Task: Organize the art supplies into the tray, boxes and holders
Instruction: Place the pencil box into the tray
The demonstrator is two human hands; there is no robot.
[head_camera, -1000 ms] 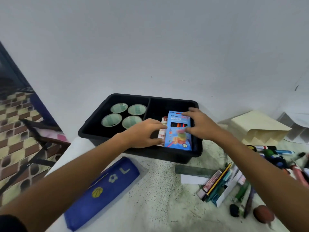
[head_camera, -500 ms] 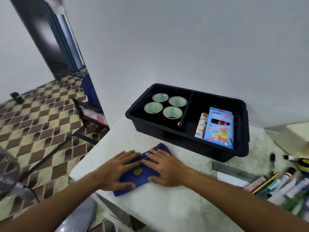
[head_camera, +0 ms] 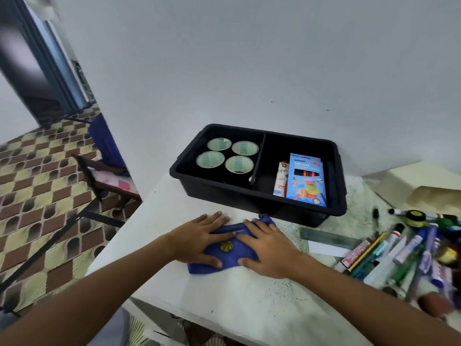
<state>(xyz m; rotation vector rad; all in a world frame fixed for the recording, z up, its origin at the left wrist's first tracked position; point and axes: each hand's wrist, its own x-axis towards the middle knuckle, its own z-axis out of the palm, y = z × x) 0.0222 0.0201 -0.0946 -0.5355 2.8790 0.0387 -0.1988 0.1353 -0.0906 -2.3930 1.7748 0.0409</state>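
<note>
Blue pencil pouch (head_camera: 228, 248) flat on tabletop (head_camera: 249, 295); left hand (head_camera: 199, 238) and right hand (head_camera: 269, 248) pressing, fingers straight, grip released. Advice: hold one end, unzip steadily.

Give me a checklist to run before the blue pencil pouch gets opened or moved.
1. Both hands on the pouch: ok. The left hand and right hand lie flat on the blue pouch.
2. Zipper pull reachable: ok, it shows at the pouch end nearest the black tray.
3. Pouch open or closed: cannot tell, the hands cover it.
4. Room in the tray: ok, bare floor behind the blue crayon box.
5. Left compartment free: not ok, four cups fill it.
6. Loose markers sorted: not ok, heaped at right.
</note>
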